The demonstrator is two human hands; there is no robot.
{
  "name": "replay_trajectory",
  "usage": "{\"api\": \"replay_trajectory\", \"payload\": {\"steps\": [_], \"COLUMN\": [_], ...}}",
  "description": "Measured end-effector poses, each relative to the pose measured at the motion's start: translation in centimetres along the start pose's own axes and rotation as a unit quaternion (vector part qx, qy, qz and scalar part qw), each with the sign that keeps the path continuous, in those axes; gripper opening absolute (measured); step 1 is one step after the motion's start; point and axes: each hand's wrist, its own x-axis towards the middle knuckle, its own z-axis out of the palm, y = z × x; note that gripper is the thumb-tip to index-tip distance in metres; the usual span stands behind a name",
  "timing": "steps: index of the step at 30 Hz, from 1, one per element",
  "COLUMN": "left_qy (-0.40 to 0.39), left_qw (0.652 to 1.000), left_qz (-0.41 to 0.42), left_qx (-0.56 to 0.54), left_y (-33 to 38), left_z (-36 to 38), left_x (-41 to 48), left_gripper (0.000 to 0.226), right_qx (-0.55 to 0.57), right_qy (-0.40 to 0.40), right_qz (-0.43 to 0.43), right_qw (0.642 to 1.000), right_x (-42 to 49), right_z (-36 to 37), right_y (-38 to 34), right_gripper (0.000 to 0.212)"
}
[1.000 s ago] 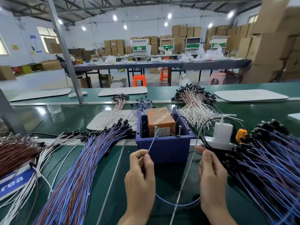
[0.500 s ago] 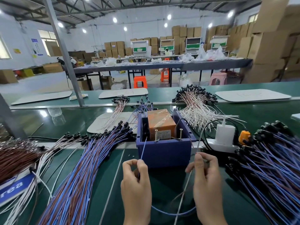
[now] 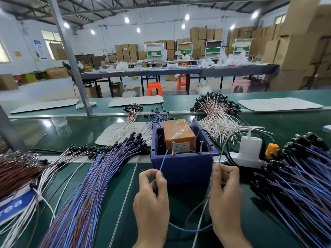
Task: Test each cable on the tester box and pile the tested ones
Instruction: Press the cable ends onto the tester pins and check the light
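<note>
Left hand (image 3: 152,197) pinches a thin blue wire end (image 3: 163,160), right hand (image 3: 226,194) a thin brown wire end (image 3: 211,155), near the dark-blue plastic tester box (image 3: 184,168).

- The left hand (image 3: 151,203), on the near side of the blue tester box (image 3: 184,169) by its left front corner, is bare; its back, knuckles and wrist show.
- The right hand (image 3: 225,199), near the blue tester box's right front corner, is bare too.
- Both wrists run on uncovered to where the view ends.
</note>
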Motion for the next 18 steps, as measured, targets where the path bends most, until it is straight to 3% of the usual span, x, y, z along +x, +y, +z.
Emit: {"api": "replay_trajectory", "payload": {"steps": [18], "left_qy": [-0.012], "left_qw": [1.0], "left_qz": [-0.014], "left_qx": [-0.013], "left_y": [0.14], "left_z": [-0.04], "left_x": [-0.17], "left_gripper": [0.016], "right_qx": [0.011], "right_qy": [-0.021], "right_qz": [0.016], "right_qw": [1.0], "right_x": [-0.15], "right_z": [-0.25], "right_y": [0.05], "right_gripper": [0.007]}}
